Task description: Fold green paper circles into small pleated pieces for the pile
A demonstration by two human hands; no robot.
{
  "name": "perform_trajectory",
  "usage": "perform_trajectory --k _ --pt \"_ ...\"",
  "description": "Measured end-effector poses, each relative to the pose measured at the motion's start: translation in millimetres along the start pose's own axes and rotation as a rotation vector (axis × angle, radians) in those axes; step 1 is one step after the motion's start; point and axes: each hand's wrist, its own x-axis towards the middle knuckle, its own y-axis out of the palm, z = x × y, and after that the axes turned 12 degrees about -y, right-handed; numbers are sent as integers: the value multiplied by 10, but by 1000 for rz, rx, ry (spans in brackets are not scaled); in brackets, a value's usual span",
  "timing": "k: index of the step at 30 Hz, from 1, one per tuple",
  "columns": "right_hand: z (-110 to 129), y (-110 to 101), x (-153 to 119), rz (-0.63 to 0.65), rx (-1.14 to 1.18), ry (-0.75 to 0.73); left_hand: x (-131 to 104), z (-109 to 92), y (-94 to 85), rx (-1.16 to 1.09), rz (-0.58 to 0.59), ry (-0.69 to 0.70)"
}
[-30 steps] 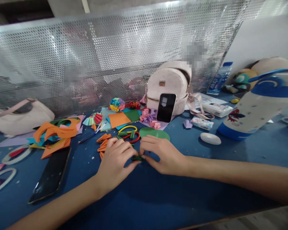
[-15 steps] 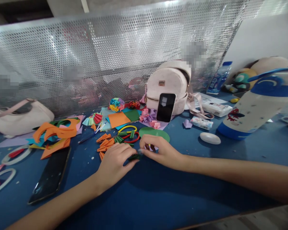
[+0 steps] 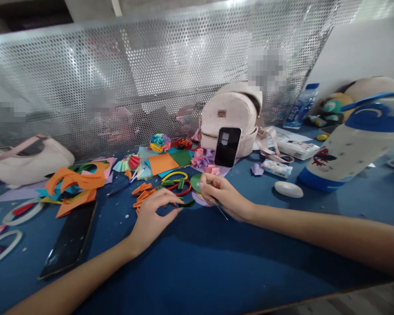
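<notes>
My left hand [image 3: 157, 218] pinches a small dark green piece of paper [image 3: 188, 204] between thumb and fingertips. To its right, my right hand [image 3: 225, 196] is closed, and a thin needle [image 3: 222, 213] sticks out below its fingers. Partly behind that hand lie a green paper circle [image 3: 195, 181] and a purple paper piece [image 3: 198, 199]. Folded orange paper pieces [image 3: 142, 190] lie beyond my left hand. Beside them are small folded green pieces [image 3: 178, 184] and scissors with yellow and red handles [image 3: 184, 192].
A black phone [image 3: 67, 240] and white tape rings [image 3: 6, 249] lie at left, near orange paper scraps [image 3: 75, 181]. At the back a phone [image 3: 228, 146] leans on a white backpack [image 3: 228, 111]. A large bottle [image 3: 351, 148] and a white oval object [image 3: 289, 189] are at right.
My right hand has moved away from my left and turned, so the needle now shows below it. The green paper stays in my left fingertips.
</notes>
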Motion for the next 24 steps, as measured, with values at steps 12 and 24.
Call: perform_trajectory --k 12,24 --pt "-130 -3 -69 128 -91 91 -24 41 85 -61 -68 -74" --pt "-169 -5 -66 167 -255 -80 -11 17 82 -24 -29 -42"
